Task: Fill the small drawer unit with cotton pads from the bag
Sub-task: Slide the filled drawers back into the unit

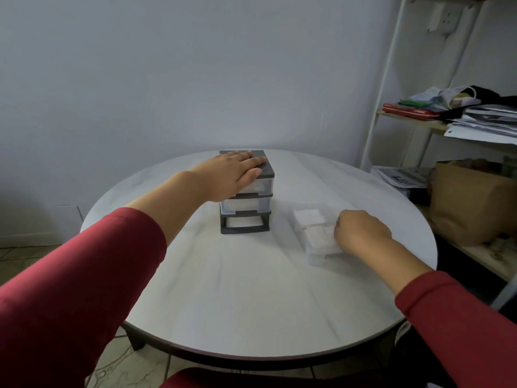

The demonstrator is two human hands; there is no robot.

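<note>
A person in red sleeves reaches over a round table. The left hand (237,175) lies flat, fingers straight, on the dark lid of the small drawer unit (246,204), pressing down on it. Under that palm are 2 clear drawers in their slots. Below them the lowest slot (244,221) is an empty dark frame.

The right hand (361,233) has its fingers curled on the right edge of a clear drawer (321,245) that sits out on the tabletop, with white pads inside. Just beyond those knuckles lies another square stack of cotton pads (307,217). Blur hides whether a clear bag wraps it.

The step appears to be returning the filled drawer to the empty slot. To do it well, keep the left palm pressing so the light unit does not slide or tip. Carry the drawer level so no pads spill. Line it up squarely with the frame before pushing, as a skewed drawer could jam.

The table (251,289) is pale with a faint marble grain and a dark rim. Behind both hands is a plain grey-white wall (167,65). Past the right hand stands a white shelf rack (411,122). It holds a brown paper bag (470,203) low down and stacked papers (486,121) higher up
</note>
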